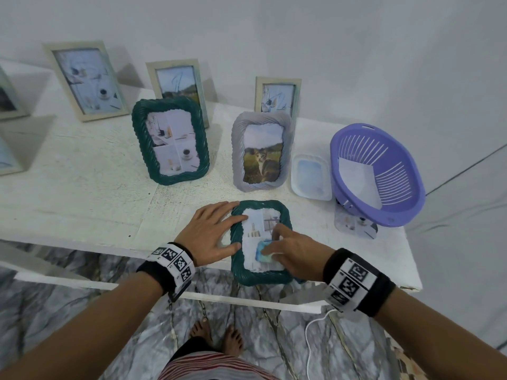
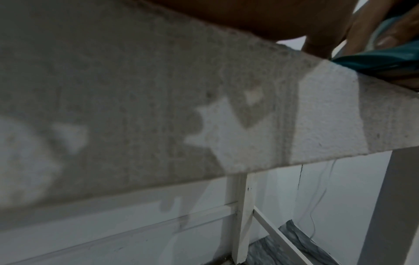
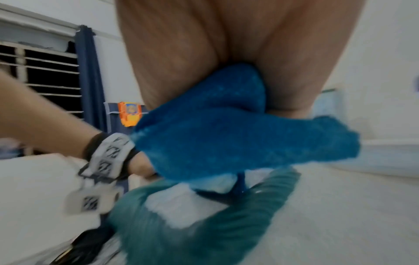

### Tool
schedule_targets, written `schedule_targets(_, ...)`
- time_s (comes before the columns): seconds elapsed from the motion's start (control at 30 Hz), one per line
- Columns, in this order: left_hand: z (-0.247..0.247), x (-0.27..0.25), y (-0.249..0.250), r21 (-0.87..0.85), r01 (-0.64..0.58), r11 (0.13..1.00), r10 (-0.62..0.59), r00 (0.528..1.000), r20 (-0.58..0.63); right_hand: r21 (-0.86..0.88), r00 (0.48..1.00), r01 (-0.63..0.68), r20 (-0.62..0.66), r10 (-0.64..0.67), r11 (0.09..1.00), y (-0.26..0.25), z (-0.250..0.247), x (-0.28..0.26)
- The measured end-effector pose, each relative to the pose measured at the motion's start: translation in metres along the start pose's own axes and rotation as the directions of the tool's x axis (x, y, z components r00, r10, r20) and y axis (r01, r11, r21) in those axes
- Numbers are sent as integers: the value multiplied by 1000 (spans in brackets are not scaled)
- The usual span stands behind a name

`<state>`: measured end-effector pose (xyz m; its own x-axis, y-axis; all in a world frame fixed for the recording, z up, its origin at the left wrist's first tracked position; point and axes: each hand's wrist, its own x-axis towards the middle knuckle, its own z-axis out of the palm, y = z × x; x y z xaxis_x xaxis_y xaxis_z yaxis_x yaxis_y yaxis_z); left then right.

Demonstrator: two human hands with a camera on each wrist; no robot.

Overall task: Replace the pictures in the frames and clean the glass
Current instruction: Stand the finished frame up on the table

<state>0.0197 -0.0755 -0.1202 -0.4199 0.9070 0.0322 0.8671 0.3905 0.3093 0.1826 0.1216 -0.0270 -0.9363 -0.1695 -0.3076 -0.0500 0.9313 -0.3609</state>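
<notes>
1. One teal frame (image 1: pixel 260 242) lies flat at the table (image 1: pixel 82 165) front edge; your left hand (image 1: pixel 212 231) presses its left rim, fingers straight.
2. Left wrist: frame corner (image 2: pixel 374 61) overhangs the table edge.
3. Right wrist: your right hand (image 3: pixel 226 44) clutches the blue cloth (image 3: pixel 238 134) on the glass. Judged step: wiping; next, sweep toward the uncleaned far end.

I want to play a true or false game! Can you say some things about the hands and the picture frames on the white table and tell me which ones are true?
1. The right hand presses a blue cloth on the flat-lying green twisted-rim frame. True.
2. The left hand holds the purple plastic basket. False: it rests on the flat frame's left edge.
3. The grey twisted-rim frame shows a cat. True.
4. The basket stands left of the frames. False: it stands at the right end.
</notes>
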Motion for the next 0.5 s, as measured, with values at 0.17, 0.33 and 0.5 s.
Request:
schedule_targets(0.17,1,-1,-1,-5,-16,1000,16,1000,-6,133,928,-251,-248,278,959,29,-31,8)
schedule_targets(0.33,1,-2,-1,-30,-27,999,26,1000,-18,143,746,-555,-349,567,819,63,-51,41)
schedule_targets(0.5,-3,-1,2,-73,-8,997,7,1000,-22,87,687,-674,-293,665,734,77,-59,77)
